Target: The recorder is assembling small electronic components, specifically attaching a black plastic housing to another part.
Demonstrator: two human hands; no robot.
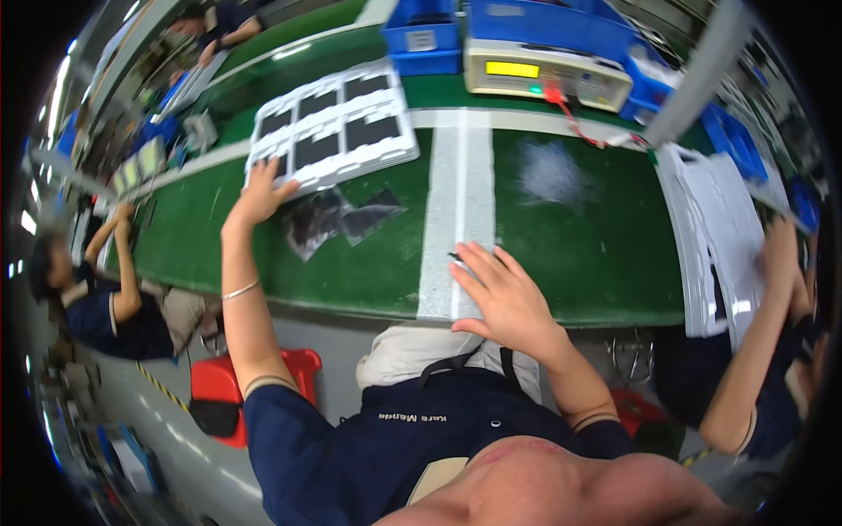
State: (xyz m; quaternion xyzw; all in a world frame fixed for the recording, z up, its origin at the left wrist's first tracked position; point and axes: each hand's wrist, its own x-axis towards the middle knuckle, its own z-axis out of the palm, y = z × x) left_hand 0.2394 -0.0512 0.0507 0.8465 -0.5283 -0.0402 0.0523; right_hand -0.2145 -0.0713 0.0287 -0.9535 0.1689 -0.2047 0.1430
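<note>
My left hand reaches out to the near left corner of a white tray. Its fingers are stretched and the thumb is apart, lying on the tray's edge. Several flat black rectangular pieces sit in the tray's compartments. Just in front of the tray lie crumpled see-through dark film pieces. My right hand is over the pale strip near the table's front edge, palm down with fingers spread. A small dark object shows beside its fingertips; its kind is too small to tell.
A heap of clear plastic scraps lies on the green table. Behind it stand a bench meter with red leads and blue bins. White trays are stacked at right by a co-worker's arm. Another person works at left.
</note>
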